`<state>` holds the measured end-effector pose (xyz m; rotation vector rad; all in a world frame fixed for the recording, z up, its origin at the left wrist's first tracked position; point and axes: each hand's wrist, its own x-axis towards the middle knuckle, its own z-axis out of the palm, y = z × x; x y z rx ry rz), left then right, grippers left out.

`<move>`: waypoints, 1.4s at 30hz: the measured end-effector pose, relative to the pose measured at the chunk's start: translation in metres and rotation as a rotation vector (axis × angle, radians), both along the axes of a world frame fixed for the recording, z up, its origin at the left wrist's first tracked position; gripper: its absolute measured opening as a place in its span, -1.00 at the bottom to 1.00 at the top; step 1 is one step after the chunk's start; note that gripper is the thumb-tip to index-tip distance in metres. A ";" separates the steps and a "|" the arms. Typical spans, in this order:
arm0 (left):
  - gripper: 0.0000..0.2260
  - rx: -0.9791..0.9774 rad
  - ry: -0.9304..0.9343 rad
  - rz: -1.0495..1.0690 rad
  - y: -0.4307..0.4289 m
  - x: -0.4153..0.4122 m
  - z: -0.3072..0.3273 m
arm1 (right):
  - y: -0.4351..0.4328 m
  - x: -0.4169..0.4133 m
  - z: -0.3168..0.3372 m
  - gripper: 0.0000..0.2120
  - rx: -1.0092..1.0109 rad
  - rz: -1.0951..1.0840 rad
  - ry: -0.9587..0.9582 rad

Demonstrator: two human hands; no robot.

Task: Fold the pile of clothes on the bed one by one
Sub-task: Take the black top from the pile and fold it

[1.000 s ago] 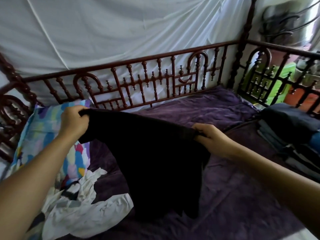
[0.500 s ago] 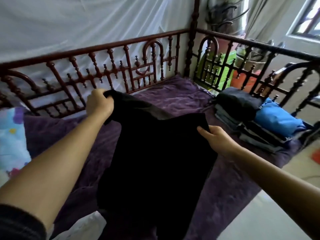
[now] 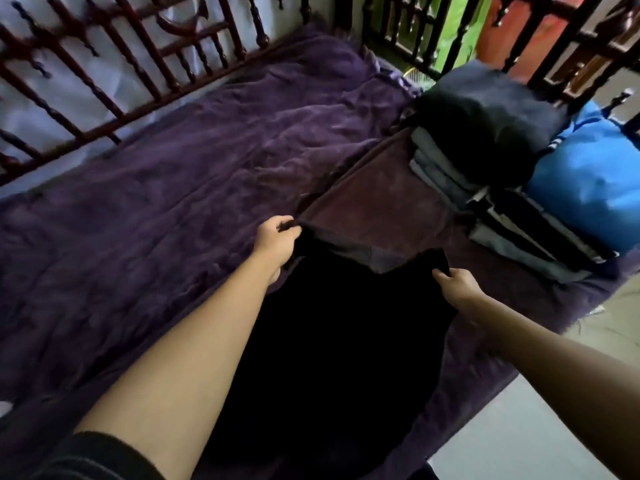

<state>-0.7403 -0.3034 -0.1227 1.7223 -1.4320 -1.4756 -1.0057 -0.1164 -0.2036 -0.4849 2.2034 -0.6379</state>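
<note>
— Looking from the left, what comes first?

— A red-brown wooden railing (image 3: 145, 57) along the far side of the bed, then the purple bedspread (image 3: 138, 209), creased and covering the mattress.

— Any labels or writing to read?

— None legible on any cloth; all of it is too dark or blurred.

— And the hands?

— The left hand (image 3: 275, 242) reaches forward on a straight bare arm, a dark sleeve showing at the bottom edge. Its fingers are pinched shut on the upper left corner of the black garment (image 3: 329, 358).

— Where does that garment sit?

— Between the two arms, spread toward the near edge of the bed, its top edge sagging between the two grips.

— The other hand?

— The right hand (image 3: 457, 289) comes in from the lower right, fingers closed over the garment's upper right corner, a little nearer the camera than the left.

— Further right?

— A stack of folded clothes (image 3: 502, 202) in greys and black, with a blue folded piece (image 3: 588, 178) just beside it.
</note>
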 end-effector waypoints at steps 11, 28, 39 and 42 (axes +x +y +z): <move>-0.76 -0.046 -0.612 -0.430 0.029 -0.046 -0.122 | 0.026 -0.043 -0.114 -0.66 0.254 -0.209 -0.225; -0.76 -0.011 -0.615 -1.051 0.010 -0.135 -0.149 | 0.109 -0.026 -0.071 -0.71 0.061 0.326 -0.373; -0.54 -0.632 -0.768 -0.422 -0.047 -0.210 -0.101 | 0.040 -0.174 -0.086 -0.49 0.196 0.032 0.163; -0.56 -0.516 -0.791 -0.441 -0.030 -0.163 -0.109 | 0.042 -0.159 -0.090 -0.33 0.425 0.253 0.303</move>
